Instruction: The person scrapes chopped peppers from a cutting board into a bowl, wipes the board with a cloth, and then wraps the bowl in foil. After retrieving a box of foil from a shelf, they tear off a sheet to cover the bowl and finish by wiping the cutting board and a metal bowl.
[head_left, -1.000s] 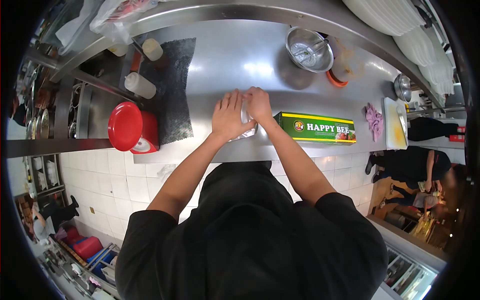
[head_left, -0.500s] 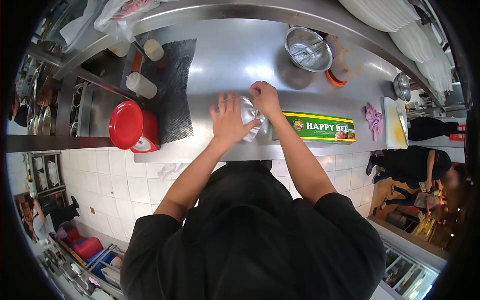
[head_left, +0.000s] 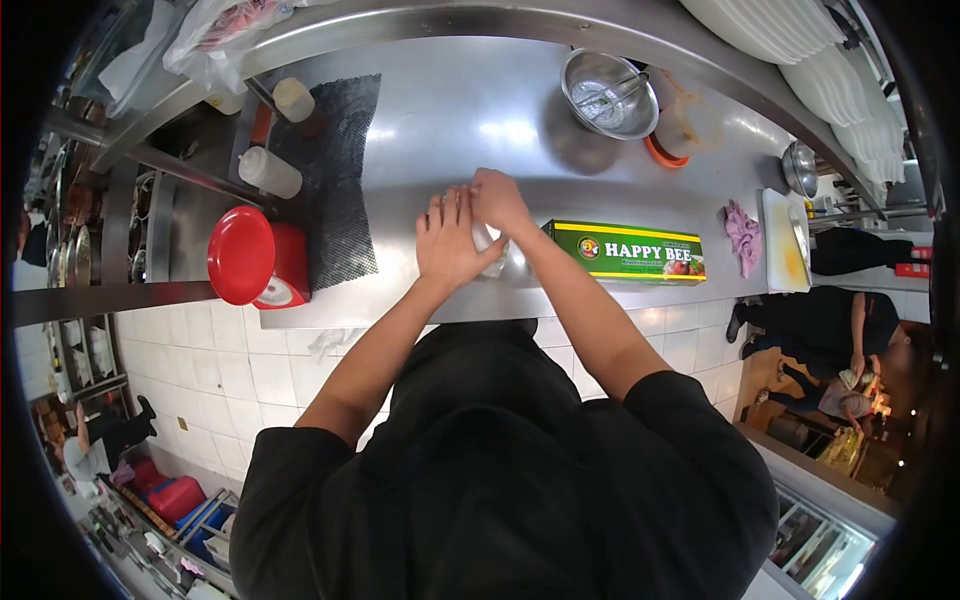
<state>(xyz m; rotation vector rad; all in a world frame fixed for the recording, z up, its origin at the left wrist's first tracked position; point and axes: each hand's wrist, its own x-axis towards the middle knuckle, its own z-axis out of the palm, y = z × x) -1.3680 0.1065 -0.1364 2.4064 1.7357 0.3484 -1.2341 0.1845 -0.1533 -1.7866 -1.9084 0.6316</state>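
A shiny piece of plastic wrap (head_left: 490,262) lies on the steel counter, mostly covered by my hands. My left hand (head_left: 449,240) rests on its left side, palm down with the fingers spread. Closed over the wrap's far end is my right hand (head_left: 499,203), its knuckles up beside my left fingertips; its own fingertips are hidden. Just right of my right forearm is a long green and yellow box (head_left: 627,252) printed "HAPPY BEE".
A metal bowl with a whisk (head_left: 609,94) stands at the back, beside an orange-rimmed container (head_left: 668,150). Rightward are a pink cloth (head_left: 742,238) and a cutting board (head_left: 786,243). Leftward are a red scale (head_left: 243,256), a squeeze bottle (head_left: 270,173) and a black mesh mat (head_left: 345,185).
My right hand has moved left, from beside the wrap to over it, against my left fingers. My left hand stays flat on the wrap. The view has shifted slightly.
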